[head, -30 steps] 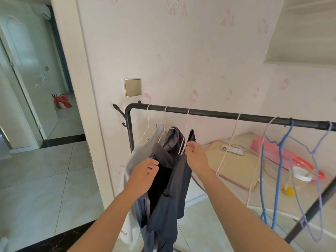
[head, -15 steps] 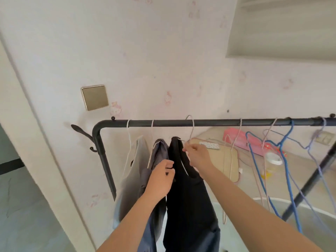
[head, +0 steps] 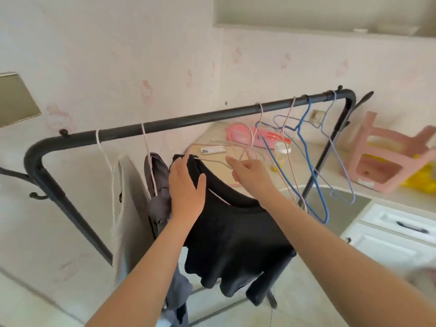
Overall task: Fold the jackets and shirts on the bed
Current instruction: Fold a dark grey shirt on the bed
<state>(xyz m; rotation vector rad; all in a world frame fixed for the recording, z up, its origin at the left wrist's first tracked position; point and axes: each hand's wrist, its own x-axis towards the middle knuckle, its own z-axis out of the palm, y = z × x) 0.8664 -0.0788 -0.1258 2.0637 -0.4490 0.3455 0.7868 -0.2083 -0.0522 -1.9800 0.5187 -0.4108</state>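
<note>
A black shirt (head: 236,232) on a thin pale wire hanger (head: 213,163) is off the black clothes rail (head: 200,119) and hangs in front of it. My left hand (head: 186,192) lies flat on the shirt's left shoulder, fingers straight and thumb spread. My right hand (head: 250,178) pinches the hanger's wire above the collar. On the rail's left end a dark grey jacket (head: 158,185) and a light grey garment (head: 132,197) still hang on hangers.
Several empty wire hangers, among them a blue hanger (head: 306,149), hang on the rail's right part. Behind it a desk (head: 335,180) holds a phone (head: 212,150), a pink case and an overturned pink stool (head: 382,156). White drawers (head: 389,230) stand at the right.
The view swung right. The black shirt's hanger came off the rail and moved right, away from the grey jacket. My left hand shifted from the grey jacket onto the black shirt's shoulder.
</note>
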